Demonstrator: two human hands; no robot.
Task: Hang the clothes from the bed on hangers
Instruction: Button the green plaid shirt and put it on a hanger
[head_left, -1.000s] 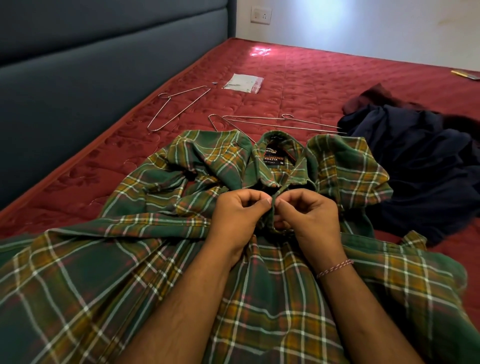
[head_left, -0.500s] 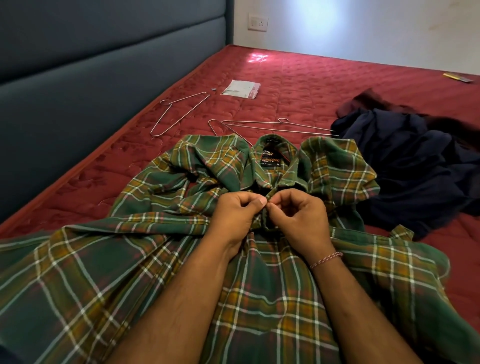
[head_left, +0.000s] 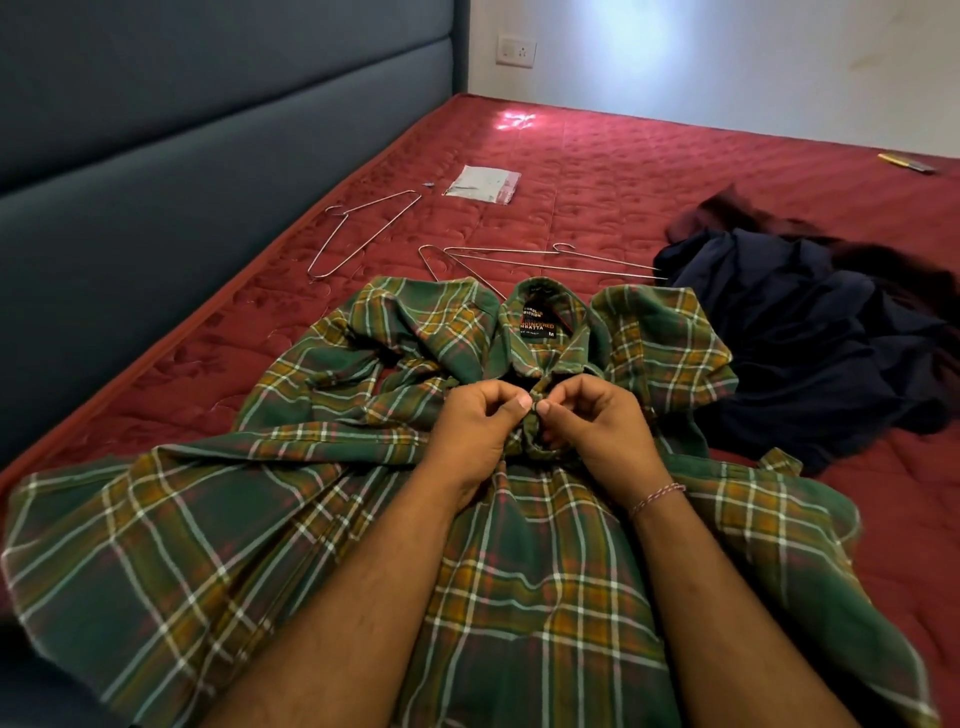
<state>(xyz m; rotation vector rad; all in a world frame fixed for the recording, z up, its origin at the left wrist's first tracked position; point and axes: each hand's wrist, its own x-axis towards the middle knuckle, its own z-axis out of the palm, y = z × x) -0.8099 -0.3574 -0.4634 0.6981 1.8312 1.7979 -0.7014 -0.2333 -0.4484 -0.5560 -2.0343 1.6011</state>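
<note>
Both forearms enter from the bottom edge, cut off there, and cover the middle of the green, yellow and white plaid flannel shirt (head_left: 270, 545), which lies spread front-up on the dark red quilted mattress (head_left: 649, 171) with its hem running out of view at the near edge. The left hand (head_left: 475, 431) and the right hand (head_left: 597, 431) meet over the shirt's front opening just below the collar, fingers curled tight and thumb tips nearly touching, each pinching the bunched cloth of the placket. Whatever sits between the fingertips is hidden by the knuckles and folds. A thin braided thread bracelet (head_left: 657, 498) circles the right wrist.

Beyond the collar, one bent silver wire hanger (head_left: 550, 258) lies flat, and a second wire piece beside it disappears under the shirt's shoulder. A separate silver wire hanger (head_left: 363, 234) lies farther left, near the dark teal padded headboard (head_left: 208, 156). To the right, a crumpled navy garment (head_left: 810, 332) lies heaped beside the shirt, blurred at its far side. Farther back lies a small clear plastic packet (head_left: 483, 183).
</note>
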